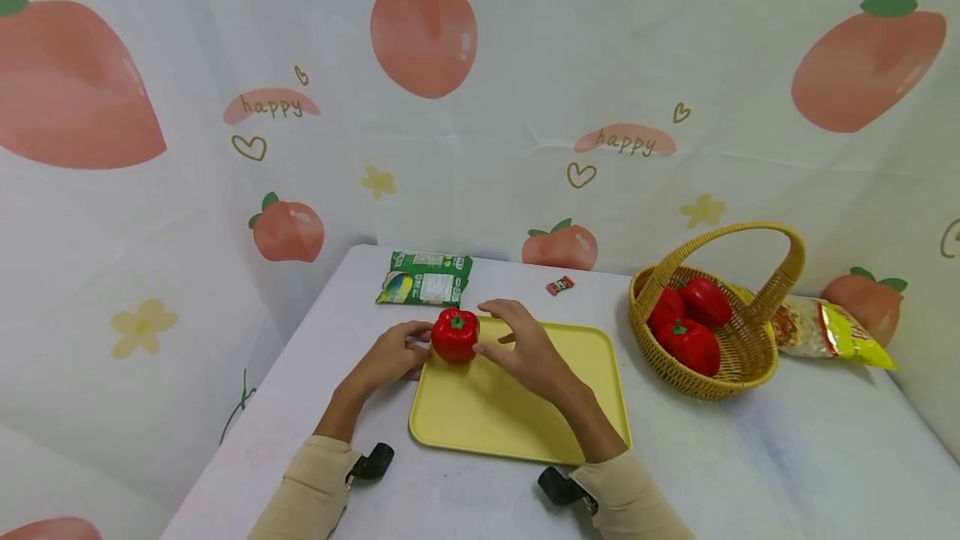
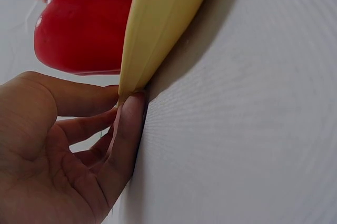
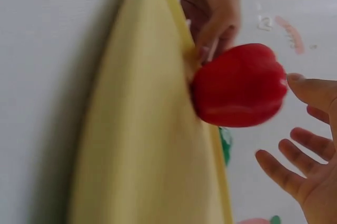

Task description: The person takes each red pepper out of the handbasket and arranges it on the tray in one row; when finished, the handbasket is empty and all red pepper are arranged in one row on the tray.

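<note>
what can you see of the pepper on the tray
The pepper is glossy red, blocky and lobed, with a short green stem on top. Its skin looks smooth, and no cut shows. It stands upright in the far left corner of the tray, its base on the surface. The left hand pinches the tray's edge beside it; the right hand's thumb is at its side, though contact is unclear.

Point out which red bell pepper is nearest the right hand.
The red bell pepper on the far left corner of the yellow tray, beside the right hand; the other three bell peppers sit in the wicker basket.
</note>
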A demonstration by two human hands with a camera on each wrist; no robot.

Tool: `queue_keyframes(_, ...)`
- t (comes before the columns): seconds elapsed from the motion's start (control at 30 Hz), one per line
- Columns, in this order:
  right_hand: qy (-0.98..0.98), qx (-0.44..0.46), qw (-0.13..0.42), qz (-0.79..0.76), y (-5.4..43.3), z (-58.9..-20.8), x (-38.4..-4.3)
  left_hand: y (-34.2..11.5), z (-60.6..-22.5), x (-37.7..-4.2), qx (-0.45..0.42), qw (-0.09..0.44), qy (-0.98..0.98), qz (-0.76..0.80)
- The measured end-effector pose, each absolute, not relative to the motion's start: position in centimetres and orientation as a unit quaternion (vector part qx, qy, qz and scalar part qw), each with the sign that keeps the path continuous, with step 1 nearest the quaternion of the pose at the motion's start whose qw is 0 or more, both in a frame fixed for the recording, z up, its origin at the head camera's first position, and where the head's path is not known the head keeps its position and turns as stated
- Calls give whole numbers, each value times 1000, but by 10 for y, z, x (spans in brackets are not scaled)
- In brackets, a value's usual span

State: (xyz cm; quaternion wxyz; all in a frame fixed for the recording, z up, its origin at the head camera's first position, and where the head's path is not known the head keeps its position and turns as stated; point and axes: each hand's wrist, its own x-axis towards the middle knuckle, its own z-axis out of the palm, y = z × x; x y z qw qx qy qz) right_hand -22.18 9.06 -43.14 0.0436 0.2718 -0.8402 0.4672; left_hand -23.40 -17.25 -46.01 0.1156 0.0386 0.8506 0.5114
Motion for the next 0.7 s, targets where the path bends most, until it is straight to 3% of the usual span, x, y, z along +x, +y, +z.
queue_keyframes(0.43, -822, 257, 127, 491, 138, -400, -220, -174, -461, -234, 40, 120, 850, 511)
queue_keyframes(0.7, -835, 231, 122, 485, 182, -378, -214, -173, -461, -235, 40, 119, 851, 510)
